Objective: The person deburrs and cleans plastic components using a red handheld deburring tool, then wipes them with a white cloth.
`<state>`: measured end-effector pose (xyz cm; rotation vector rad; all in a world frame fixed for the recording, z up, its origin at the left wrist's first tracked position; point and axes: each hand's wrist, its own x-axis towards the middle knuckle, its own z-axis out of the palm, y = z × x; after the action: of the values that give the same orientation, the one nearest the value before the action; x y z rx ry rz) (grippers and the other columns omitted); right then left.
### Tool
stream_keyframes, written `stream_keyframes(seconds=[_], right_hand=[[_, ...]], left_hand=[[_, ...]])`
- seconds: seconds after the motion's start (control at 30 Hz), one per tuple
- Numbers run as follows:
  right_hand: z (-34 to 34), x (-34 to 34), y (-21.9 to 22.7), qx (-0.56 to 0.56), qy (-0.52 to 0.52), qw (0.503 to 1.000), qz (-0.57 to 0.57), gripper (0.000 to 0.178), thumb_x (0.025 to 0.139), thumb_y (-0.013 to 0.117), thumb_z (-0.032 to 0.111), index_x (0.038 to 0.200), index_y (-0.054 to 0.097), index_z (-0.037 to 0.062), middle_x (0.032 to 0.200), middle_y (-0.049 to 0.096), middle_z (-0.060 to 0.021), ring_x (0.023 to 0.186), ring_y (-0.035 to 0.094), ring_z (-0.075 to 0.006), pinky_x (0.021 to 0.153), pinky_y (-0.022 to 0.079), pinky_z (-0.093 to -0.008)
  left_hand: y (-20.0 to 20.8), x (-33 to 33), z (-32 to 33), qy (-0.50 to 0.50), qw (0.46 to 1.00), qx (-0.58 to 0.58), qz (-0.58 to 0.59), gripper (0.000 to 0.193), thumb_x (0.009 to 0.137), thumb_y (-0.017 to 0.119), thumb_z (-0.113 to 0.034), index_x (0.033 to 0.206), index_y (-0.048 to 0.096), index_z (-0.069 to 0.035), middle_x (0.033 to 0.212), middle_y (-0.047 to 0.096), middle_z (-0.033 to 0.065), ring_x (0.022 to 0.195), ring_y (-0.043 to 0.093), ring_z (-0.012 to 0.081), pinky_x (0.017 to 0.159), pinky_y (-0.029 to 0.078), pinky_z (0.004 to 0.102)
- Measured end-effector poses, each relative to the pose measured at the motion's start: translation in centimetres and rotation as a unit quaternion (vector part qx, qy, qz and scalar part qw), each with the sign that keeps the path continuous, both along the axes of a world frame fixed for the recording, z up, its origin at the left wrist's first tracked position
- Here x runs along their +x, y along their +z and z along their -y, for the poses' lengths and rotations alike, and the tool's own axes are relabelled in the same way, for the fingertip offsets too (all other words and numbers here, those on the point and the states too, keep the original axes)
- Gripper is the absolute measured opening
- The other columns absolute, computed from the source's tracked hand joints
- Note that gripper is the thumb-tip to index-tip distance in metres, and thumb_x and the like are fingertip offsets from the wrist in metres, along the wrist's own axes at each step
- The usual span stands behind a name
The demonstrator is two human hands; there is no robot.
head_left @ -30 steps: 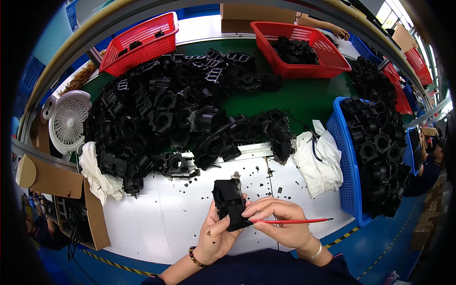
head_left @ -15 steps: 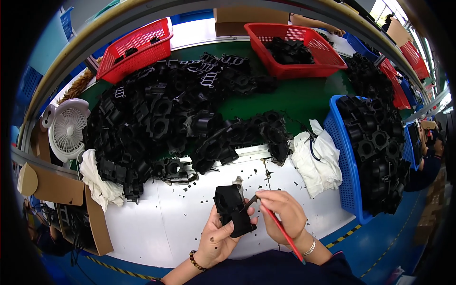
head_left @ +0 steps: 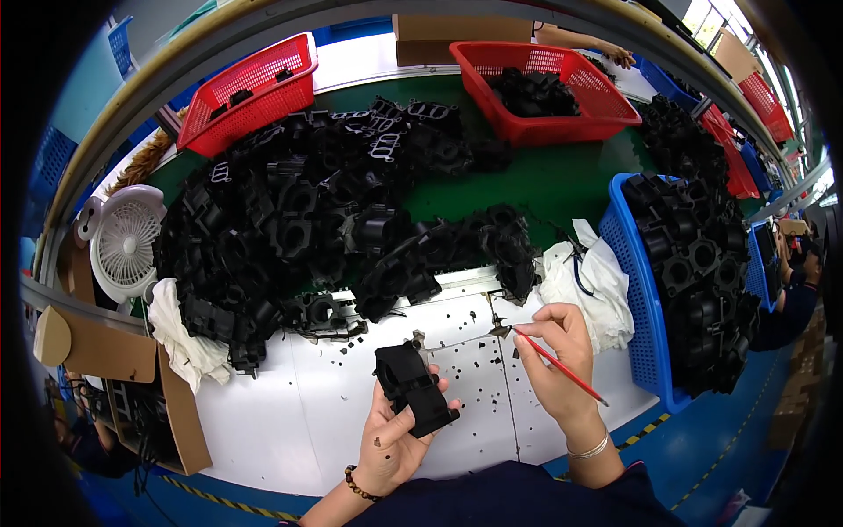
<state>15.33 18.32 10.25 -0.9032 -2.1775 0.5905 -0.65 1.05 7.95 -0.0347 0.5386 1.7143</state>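
My left hand (head_left: 388, 446), with a beaded bracelet at its wrist, grips a black moulded plastic part (head_left: 409, 383) above the white work surface. The part is tilted and has a round opening towards its upper end. To the right of it, my right hand (head_left: 562, 364) pinches a slim red-handled tool (head_left: 571, 376). The tool's dark front end points left and stands apart from the part; its exact tip is too fine to make out. Small black scraps (head_left: 479, 385) lie scattered on the surface beneath and between both hands.
A large heap of black parts (head_left: 290, 220) spreads over the green mat. A blue basket (head_left: 634, 290) of parts stands at right, beside a white cloth (head_left: 593, 299). Two red baskets (head_left: 562, 132) sit behind. At left are a white fan (head_left: 130, 233) and a cardboard box (head_left: 180, 413).
My right hand has drawn the red-handled tool away from the part, up and to the right. My left hand has shifted the part slightly left. More black scraps show on the white surface.
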Motion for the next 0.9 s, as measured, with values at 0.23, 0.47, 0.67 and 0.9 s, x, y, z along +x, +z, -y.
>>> stream_keyframes(seconds=[0.23, 0.47, 0.67, 0.9], right_hand=[[2.1, 0.3, 2.5, -0.476, 0.208, 0.854, 0.024, 0.017, 0.098, 0.062, 0.02, 0.096, 0.067, 0.0032, 0.07, 0.063, -0.0073, 0.065, 0.063, -0.0166, 0.059, 0.047, -0.0291], [2.3, -0.7, 1.8, -0.222, 0.323, 0.91, 0.139, 0.018, 0.087, 0.072, 0.019, 0.083, 0.063, 0.0035, 0.076, 0.066, -0.0106, 0.07, 0.066, -0.0308, 0.063, 0.052, -0.037], [2.5, -1.3, 2.2, -0.118, 0.356, 0.916, 0.142, 0.014, 0.081, 0.07, 0.01, 0.076, 0.057, 0.0053, 0.067, 0.056, -0.0093, 0.063, 0.061, -0.0295, 0.058, 0.049, -0.0391], [2.4, -1.5, 1.6, -0.007, 0.376, 0.924, 0.067, 0.016, 0.079, 0.07, 0.005, 0.071, 0.055, 0.0057, 0.067, 0.051, -0.008, 0.058, 0.054, -0.0281, 0.053, 0.043, -0.037]], left_hand=[[0.7, 0.4, -0.5, 0.041, 0.978, -0.062, -0.197, 0.062, 0.094, 0.06, 0.004, 0.147, 0.03, -0.01, 0.14, 0.048, 0.0153, 0.126, 0.053, 0.0251, 0.101, 0.054, 0.0456], [0.8, 0.3, -0.5, -0.005, 0.938, -0.054, -0.344, 0.076, 0.088, 0.069, 0.006, 0.15, 0.027, -0.007, 0.137, 0.051, 0.0164, 0.12, 0.057, 0.0218, 0.102, 0.052, 0.0381], [1.3, -0.1, -0.3, -0.028, 0.912, -0.041, -0.408, 0.078, 0.086, 0.071, 0.007, 0.149, 0.028, -0.007, 0.133, 0.053, 0.0144, 0.115, 0.058, 0.0181, 0.101, 0.05, 0.0336], [1.3, 0.0, -0.8, 0.048, 0.972, -0.12, -0.195, 0.05, 0.096, 0.057, 0.003, 0.139, 0.034, -0.009, 0.129, 0.053, 0.0134, 0.119, 0.057, 0.0228, 0.099, 0.055, 0.0446]])
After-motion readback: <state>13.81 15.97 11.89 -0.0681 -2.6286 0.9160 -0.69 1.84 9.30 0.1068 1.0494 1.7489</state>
